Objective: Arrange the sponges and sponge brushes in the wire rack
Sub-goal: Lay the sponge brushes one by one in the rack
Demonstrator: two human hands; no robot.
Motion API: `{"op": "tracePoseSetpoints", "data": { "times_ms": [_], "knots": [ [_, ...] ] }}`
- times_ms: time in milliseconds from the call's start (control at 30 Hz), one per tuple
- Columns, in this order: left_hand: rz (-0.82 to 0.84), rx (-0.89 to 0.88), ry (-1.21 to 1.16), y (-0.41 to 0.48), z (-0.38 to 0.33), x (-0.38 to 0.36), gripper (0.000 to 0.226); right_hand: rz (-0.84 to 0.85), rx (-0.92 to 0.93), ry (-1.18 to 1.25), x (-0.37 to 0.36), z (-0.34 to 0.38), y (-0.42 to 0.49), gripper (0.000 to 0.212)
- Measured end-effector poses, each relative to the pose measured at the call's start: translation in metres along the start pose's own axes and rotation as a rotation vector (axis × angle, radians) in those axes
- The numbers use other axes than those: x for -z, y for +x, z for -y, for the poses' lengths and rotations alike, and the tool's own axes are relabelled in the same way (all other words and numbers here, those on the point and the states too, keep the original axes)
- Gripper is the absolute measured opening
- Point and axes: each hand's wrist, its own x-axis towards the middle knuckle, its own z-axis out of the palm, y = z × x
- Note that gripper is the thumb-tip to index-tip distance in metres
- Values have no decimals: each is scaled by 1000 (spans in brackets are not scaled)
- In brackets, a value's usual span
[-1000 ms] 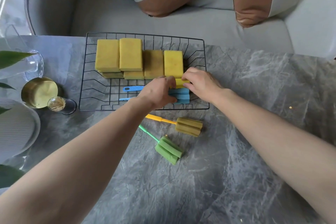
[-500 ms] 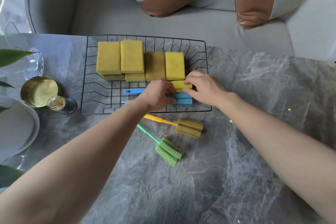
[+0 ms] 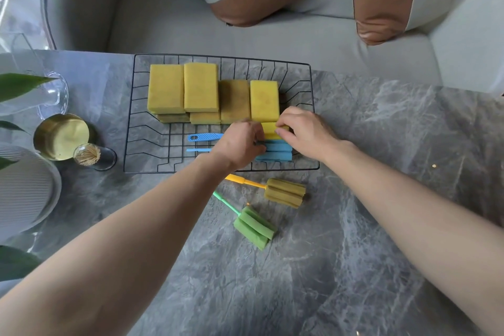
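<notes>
One head-worn view looks steeply down (forward too) at the table [image 3: 354, 267], close.

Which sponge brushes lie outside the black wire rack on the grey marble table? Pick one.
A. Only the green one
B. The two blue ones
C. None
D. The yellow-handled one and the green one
D: the yellow-handled sponge brush and the green sponge brush lie on the grey marble table, in front of the black wire rack.

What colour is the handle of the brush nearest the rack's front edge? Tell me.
Yellow: the brush has a yellow handle and an olive-yellow sponge head, seen in the head view.
</notes>
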Motion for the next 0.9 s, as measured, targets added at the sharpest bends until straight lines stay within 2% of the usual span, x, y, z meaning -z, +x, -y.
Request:
{"op": "tracePoseSetpoints", "data": {
  "times_ms": [133, 233, 533, 767, 833, 900],
  "knots": [
    [-27, -5, 128, -5, 12, 9, 56, 66, 75, -176, 1, -5, -11, 68],
    [18, -48, 162, -11, 18, 13, 67, 64, 99, -241, -4, -10, -18, 82],
    [85, -34, 218, -13, 18, 12, 64, 20, 66, -219, -14, -5, -21, 82],
    [-20, -114, 137, -44, 16, 32, 52, 54, 99, -185, 5, -4, -32, 76],
    [-63, -185, 147, -65, 14, 36, 49, -7, 95, -144, 11, 0, -42, 66],
    [-93, -275, 159, -90, 11, 36, 47, -138, 94, -79, 12, 8, -60, 54]
  ]
}}
